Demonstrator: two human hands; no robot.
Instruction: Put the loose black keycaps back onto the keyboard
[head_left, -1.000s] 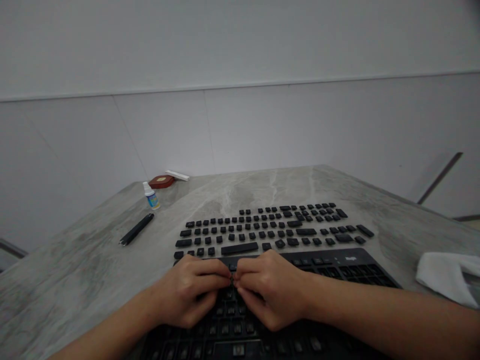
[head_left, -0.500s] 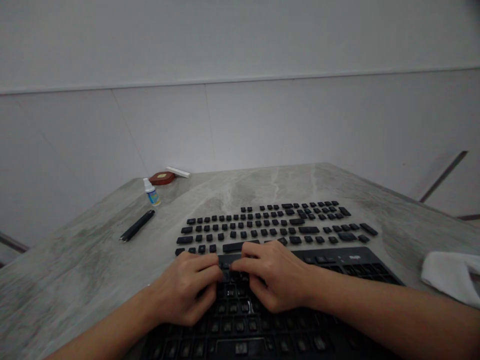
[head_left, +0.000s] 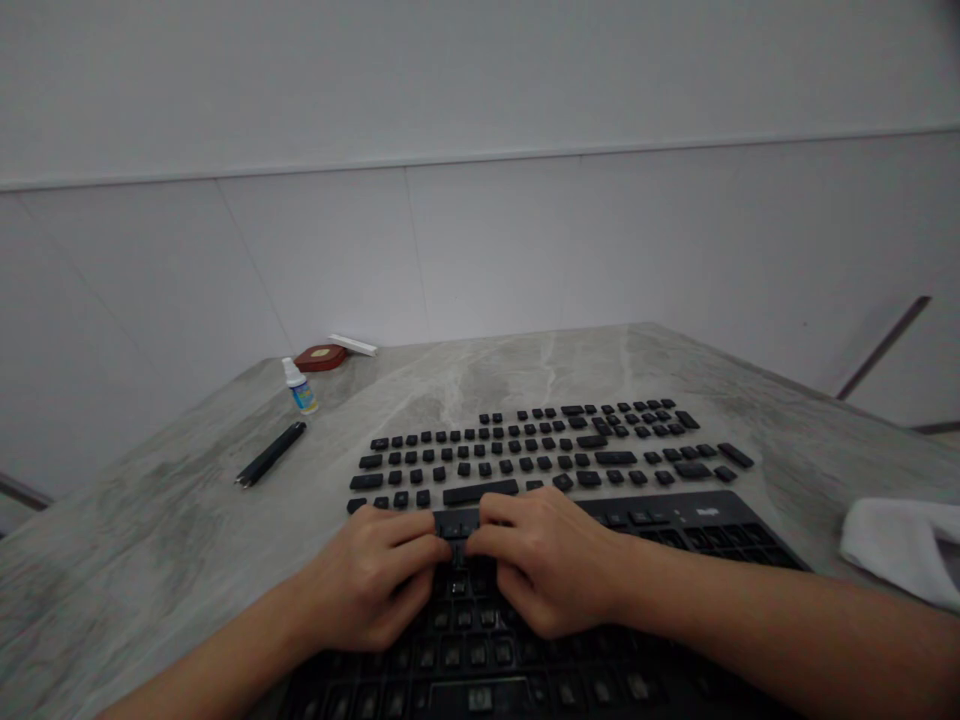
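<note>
A black keyboard lies in front of me, most of its key sockets bare. My left hand rests on its upper left part, fingers curled and the index fingertip at a socket in the upper rows. My right hand comes from the right with bent fingers, its index fingertip facing the left one across a small gap. Whatever is at the fingertips is too dark and small to name. Beyond the keyboard, loose black keycaps stand in rows on the table.
The grey marbled table meets a pale wall. At the left lie slim black tools, a small white-capped spray bottle, a red-brown case and a white strip. A white cloth lies at the right edge.
My right index fingertip has shifted slightly down and right, and the left index finger reaches a little further right. The keycaps and other things stay put.
</note>
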